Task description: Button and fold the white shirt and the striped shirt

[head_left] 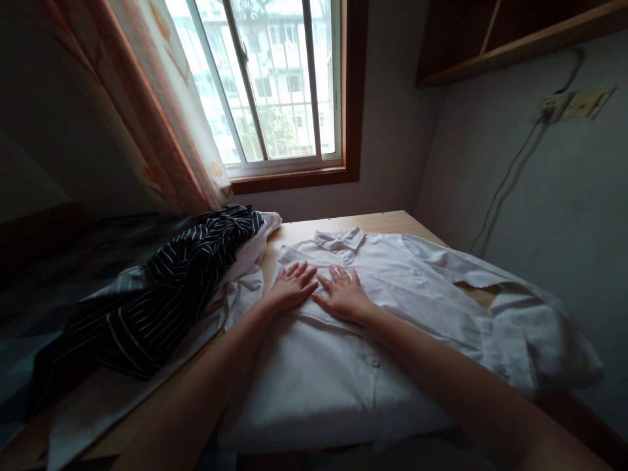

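Note:
A white button-up shirt (314, 373) lies spread over a light wooden table, its collar toward the window. My left hand (293, 286) rests flat on the upper part of the shirt, fingers apart. Beside it my right hand (342, 293) also lies flat with spread fingers; the thumbs nearly meet. Neither hand grips the cloth. One long sleeve stretches out to the right, with a buttoned cuff near the table's right edge. The other sleeve cannot be made out clearly. Some creases run across the chest and around my hands.
A heap of black-and-white striped cloth (161, 288) lies to the left, with white cloth beneath it. The wooden table (392, 221) shows at the back. Behind stand a window and an orange-patterned curtain (147, 111). A cord hangs from the wall socket (554, 108) at right.

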